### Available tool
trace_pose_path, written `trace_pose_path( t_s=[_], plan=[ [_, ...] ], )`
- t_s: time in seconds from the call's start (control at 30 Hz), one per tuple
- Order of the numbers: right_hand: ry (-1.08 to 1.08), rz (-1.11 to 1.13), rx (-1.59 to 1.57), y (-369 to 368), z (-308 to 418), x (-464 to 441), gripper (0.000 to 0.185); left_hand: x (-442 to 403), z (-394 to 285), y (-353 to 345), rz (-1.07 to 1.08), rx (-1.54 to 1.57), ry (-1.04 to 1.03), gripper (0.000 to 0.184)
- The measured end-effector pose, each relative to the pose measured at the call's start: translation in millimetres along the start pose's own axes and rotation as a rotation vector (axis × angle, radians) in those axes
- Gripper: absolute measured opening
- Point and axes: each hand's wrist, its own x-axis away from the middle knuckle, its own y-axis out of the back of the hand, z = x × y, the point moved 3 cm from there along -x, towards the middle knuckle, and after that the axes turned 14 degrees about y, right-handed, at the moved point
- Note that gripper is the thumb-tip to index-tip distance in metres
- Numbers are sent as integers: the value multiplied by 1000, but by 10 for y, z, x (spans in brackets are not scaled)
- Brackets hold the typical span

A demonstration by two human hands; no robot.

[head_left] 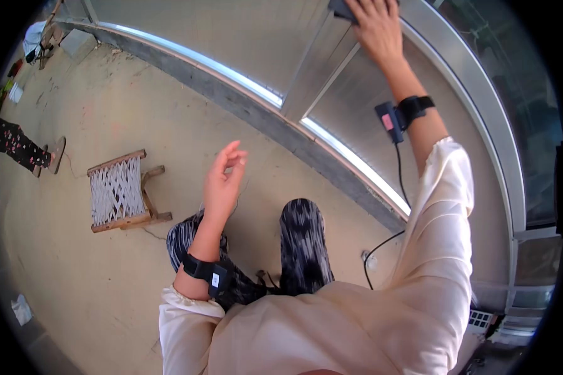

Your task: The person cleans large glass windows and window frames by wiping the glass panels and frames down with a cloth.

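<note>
My right hand (378, 28) reaches up to the top of the view, against the metal-framed panel (331, 62). Its fingers lie over a dark grey, flat thing (343, 10), which the view's top edge partly cuts off; I cannot tell if it is a cloth or a pad. In the middle, my left hand (224, 178) hangs in the air above the floor with loosely bent fingers and nothing in it. A black strap with a small box (391, 122) sits on my right forearm, and another strapped box (216, 278) on my left.
A low wooden stool (116, 190) with a woven cord seat stands left of my knees. Farther left is another person's patterned trouser leg (15, 144) and sandal (57, 155). A concrete ledge (244, 119) runs below the panels. A cable (368, 269) hangs from my right armband.
</note>
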Motion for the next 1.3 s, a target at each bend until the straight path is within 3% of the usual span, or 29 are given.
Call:
trace_pose_path(
  t_s=[0.03, 0.17, 0.37, 0.5, 0.57, 0.6, 0.63, 0.7, 0.87, 0.9, 1.03, 1.17, 1.27, 1.3],
  plan=[
    [34, -367, -48, 180, -131, -114, 52, 36, 14, 33, 3, -38, 54, 37],
    [16, -404, -8, -7, 30, -46, 56, 48, -90, 30, 8, -6, 54, 36],
    [144, -155, -206, -998, 1118, 740, 55, 91, -125, -31, 41, -45, 72, 37],
    [316, 58, -128, -1576, 1777, 1165, 58, 110, -178, -109, 44, -45, 146, 39],
    [370, 71, -302, -1863, 2071, 1333, 58, 102, -170, -134, 48, -69, 159, 40],
    [329, 44, -638, -2016, 2213, 1398, 58, 111, -171, -146, 49, -82, 160, 40],
    [321, 48, -660, -2097, 2340, 1460, 58, 114, -155, -150, 47, -99, 177, 40],
    [436, 154, -314, -2267, 2587, 1580, 57, 112, -133, -181, 62, -100, 162, 41],
    [439, 162, -280, -2382, 2969, 1729, 50, 115, -117, -230, 47, -171, 208, 43],
    [434, 375, -204, -2435, 2967, 1708, 58, 112, -116, -235, 51, -170, 195, 43],
    [462, 404, -144, -2527, 3081, 1779, 48, 95, -84, -234, 14, -172, 198, 40],
    [390, 407, -351, -2469, 3107, 1824, 44, 91, -69, -219, 2, -192, 142, 38],
    [135, 278, -635, -2465, 3155, 1931, 34, 84, -58, -206, 4, -200, 118, 38],
    [140, 275, -630, -2480, 3153, 1952, 34, 84, -71, -200, 1, -194, 115, 38]
  ],
)
